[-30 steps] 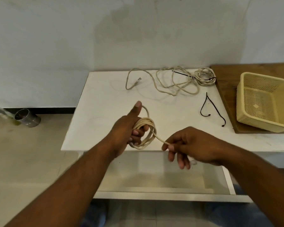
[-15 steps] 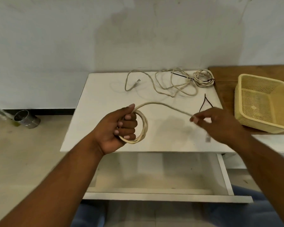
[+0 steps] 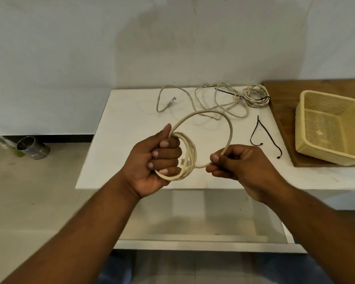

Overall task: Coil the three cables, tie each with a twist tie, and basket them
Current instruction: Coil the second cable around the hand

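Cable (image 3: 230, 128) looped between both gripping hands (image 3: 156, 158)

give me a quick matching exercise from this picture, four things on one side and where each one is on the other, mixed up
Things:
1. coiled cable
2. basket
3. loose twist tie
4. metal can

Places:
A. on the floor, left of the white table
B. on the wooden board
C. gripped in the left hand, its free end pinched by the right hand
D. flat on the white table, between the hands and the basket

Pairs: 1-C, 2-B, 3-D, 4-A
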